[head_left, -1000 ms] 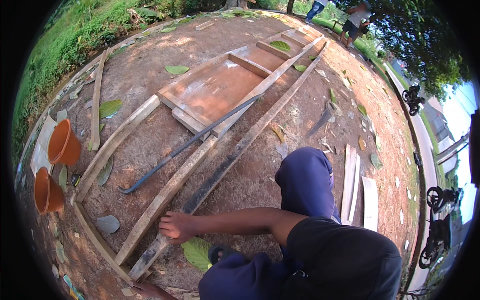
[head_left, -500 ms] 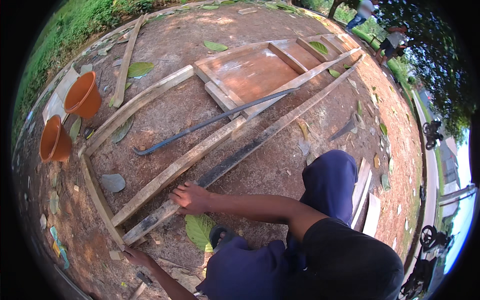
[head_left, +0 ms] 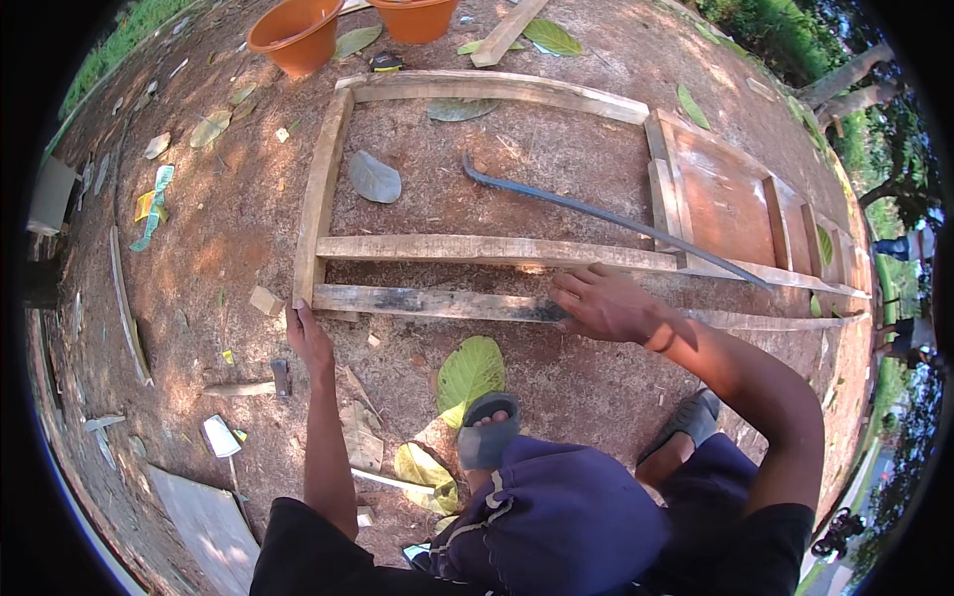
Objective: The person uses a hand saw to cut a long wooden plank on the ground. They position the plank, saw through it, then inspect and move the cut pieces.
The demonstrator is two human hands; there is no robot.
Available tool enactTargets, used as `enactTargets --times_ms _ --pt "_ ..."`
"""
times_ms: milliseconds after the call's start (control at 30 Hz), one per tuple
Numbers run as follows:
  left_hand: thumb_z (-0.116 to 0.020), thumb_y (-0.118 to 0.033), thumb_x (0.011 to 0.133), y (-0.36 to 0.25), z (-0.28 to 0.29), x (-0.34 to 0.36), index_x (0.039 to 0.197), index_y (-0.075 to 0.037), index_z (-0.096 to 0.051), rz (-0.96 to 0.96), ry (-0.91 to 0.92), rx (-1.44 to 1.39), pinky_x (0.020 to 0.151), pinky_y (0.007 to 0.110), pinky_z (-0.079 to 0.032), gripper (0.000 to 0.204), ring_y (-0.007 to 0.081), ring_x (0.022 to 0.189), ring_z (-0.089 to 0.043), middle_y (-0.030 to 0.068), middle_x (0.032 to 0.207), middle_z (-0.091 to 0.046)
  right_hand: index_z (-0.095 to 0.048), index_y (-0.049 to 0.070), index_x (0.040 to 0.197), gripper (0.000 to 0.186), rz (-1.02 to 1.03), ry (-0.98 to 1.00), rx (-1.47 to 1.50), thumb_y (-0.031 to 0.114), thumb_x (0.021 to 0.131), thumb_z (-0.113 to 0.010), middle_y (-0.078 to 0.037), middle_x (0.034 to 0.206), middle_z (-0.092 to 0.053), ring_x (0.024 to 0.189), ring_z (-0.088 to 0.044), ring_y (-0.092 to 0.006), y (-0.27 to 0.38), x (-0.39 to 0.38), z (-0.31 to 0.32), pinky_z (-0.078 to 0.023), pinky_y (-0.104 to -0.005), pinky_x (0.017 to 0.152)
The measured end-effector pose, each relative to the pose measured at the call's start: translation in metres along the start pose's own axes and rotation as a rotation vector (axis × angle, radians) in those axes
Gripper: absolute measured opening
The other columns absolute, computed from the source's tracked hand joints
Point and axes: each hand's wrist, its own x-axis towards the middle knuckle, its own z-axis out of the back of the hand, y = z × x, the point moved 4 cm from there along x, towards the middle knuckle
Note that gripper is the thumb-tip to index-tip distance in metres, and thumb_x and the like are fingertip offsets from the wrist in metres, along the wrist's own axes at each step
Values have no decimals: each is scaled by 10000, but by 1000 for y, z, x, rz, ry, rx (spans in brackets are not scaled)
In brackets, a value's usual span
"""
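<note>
A wooden frame of nailed-looking lengths lies on the ground, with a short end piece at its left. My left hand grips the near end of that piece with thumb and fingers. Along the near side runs a long, black-stained wooden beam, its left end against the end piece. My right hand is closed over this beam near the dark stain; its fingertips are partly hidden. Just beyond, a middle rail runs nearly parallel. A blue-grey crowbar lies slanting across the frame, hooked end leftward.
Two orange buckets and a tape measure are at the far side. A hammer lies near my left forearm. Reddish boarding fills the frame's right part. My sandaled foot is beside a large leaf.
The view has swung left and downward, so the frame now lies across it. My right hand has moved rightward along the beam, past the stain. The left hand remains at the corner.
</note>
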Motion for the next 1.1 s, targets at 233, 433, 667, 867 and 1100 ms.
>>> enactTargets --times_ms 233,433,667,867,1100 --pt "-476 -326 1072 0 13 34 1045 40 -660 29 79 104 740 310 -419 410 132 796 -474 31 850 -601 -655 86 1011 263 -120 451 45 330 925 -608 -70 963 -647 1022 -634 -243 -67 -121 3 -504 -403 907" --pt "-495 -350 1058 -4 8 63 1226 77 -634 110 286 530 879 333 -469 479 192 968 -591 124 1079 -681 -634 81 1014 201 -207 217 88 244 898 -614 -85 910 -634 928 -654 -280 -84 -196 -21 -520 -438 843" --pt "-597 -335 1004 -35 -3 15 1493 56 -372 -26 128 773 1168 426 -308 666 375 1397 -418 264 1497 -443 -550 65 1301 505 -330 -178 324 280 866 -689 -127 1297 -581 1208 -555 -299 -85 -157 -62 -447 -431 1008" --pt "-670 -363 942 -100 -33 -89 1474 57 -388 13 120 970 1171 458 -303 734 434 1380 -411 294 1478 -441 -395 48 1459 742 -284 14 490 388 874 -697 -175 1376 -519 1279 -502 -333 -66 -107 -89 -414 -474 1060" --pt "-673 -375 925 -131 -116 -206 1524 46 -241 163 433 930 1168 487 -317 850 467 1425 -334 315 1522 -341 -497 45 1337 653 -304 -21 490 331 814 -764 -153 1213 -633 1180 -588 -314 -58 -102 -161 -457 -455 1007"
